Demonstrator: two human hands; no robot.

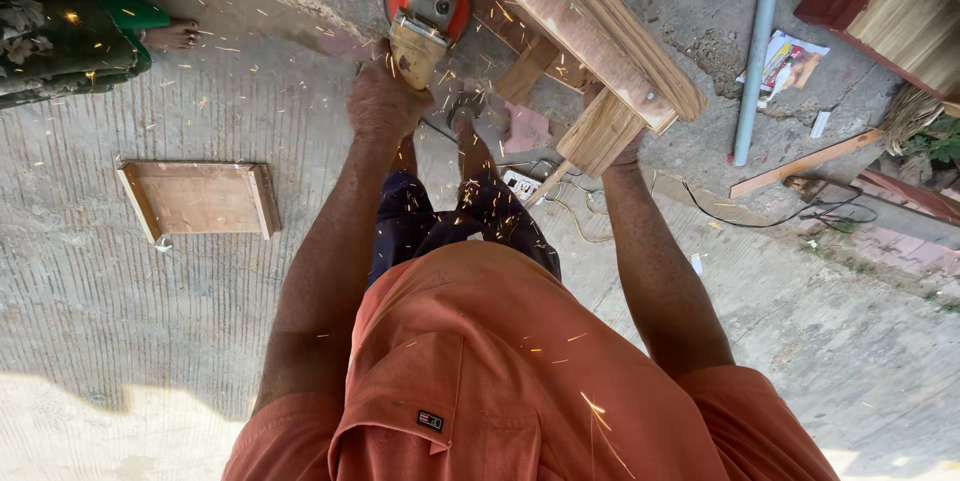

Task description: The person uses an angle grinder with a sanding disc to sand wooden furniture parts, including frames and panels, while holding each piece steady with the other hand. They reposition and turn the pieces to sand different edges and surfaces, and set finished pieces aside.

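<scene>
Sparks fly at top centre: the left hand (385,101) grips an orange-guarded angle grinder (425,6) against the pale wooden plank frame (590,36), steadied underneath by the right hand (625,153). Grinding looks mid-way, unfinished.

Hard daylight floods the concrete floor (150,321) — overexposed near the bottom left, with a dark shadow band above it. Sparks (470,191) streak as bright lines; wide-angle stretch bends the edges — focus stays fairly sharp.
</scene>
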